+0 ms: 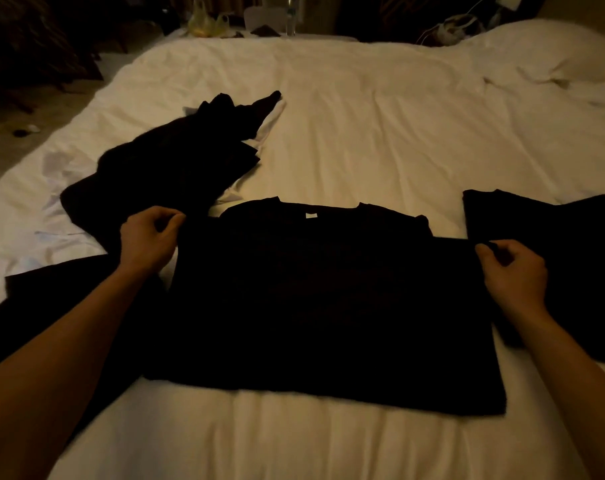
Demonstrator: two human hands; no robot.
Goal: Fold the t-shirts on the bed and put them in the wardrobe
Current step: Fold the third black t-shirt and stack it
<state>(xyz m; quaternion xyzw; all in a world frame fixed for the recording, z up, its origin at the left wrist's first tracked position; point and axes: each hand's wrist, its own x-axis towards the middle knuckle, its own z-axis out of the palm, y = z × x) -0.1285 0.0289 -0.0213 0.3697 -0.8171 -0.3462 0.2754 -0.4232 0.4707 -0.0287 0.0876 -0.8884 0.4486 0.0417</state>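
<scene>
We have the black t-shirt [311, 306] lying flat in the middle of the bed [363, 116], neck away from us, its lower part apparently doubled up over the chest. Our left hand [150, 239] pinches the cloth at the left end of that fold, fingers [176, 220] curled against the thumb, and our right hand [514, 271] pinches the right end the same way. The shirt looks light, soft and limp, so we judge it will sag and wrinkle unless both corners move together; the fold ends are the sensible places to hold it. A loose heap of dark clothes [162, 171] lies just beyond the left hand, near enough to snag. A dark folded shirt [543, 230] sits just beside the right hand, so sideways room there is tight. More dark cloth [51, 296] lies under the left forearm. The far half of the bed is open white sheet, with a pillow [554, 53] at the far right. The wardrobe is not in view.
</scene>
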